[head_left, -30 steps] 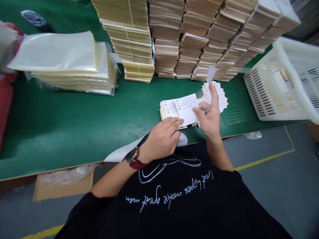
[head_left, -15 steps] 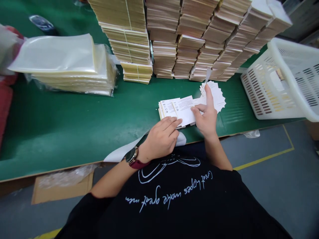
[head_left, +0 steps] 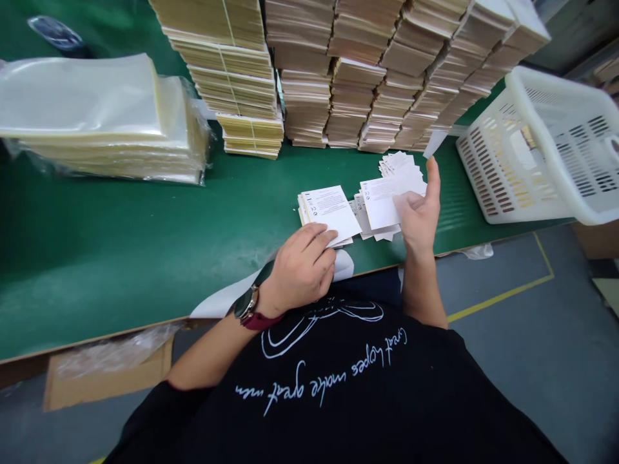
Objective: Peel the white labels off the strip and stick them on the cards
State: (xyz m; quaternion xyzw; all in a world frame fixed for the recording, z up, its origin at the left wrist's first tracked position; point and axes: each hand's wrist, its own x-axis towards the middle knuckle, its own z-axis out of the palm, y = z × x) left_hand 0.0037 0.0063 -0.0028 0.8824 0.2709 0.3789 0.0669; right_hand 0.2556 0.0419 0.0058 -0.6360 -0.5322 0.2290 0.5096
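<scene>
My left hand (head_left: pixel 305 261), with a watch on its wrist, keeps its bent fingertips on the near edge of a stack of printed white cards (head_left: pixel 333 209); its thumb is hidden. To the right, a printed card (head_left: pixel 380 201) is pinched by my right hand (head_left: pixel 420 209), thumb on top. That hand's index finger points up, a small white slip (head_left: pixel 435 142) at its tip. Under and beside the held card lie overlapping cards (head_left: pixel 362 216) and a fanned pile of white cards (head_left: pixel 401 169).
Tall stacks of paper pieces (head_left: pixel 309 96) and a string-tied yellowish stack (head_left: pixel 232 71) stand at the back. Clear plastic sleeves (head_left: pixel 87 96) lie left on the green table (head_left: pixel 145 245). A white slotted basket (head_left: pixel 503 161) sits at the right.
My right hand has moved right with a card, away from the stack under my left hand. A gap now shows between the two. The view has shifted slightly.
</scene>
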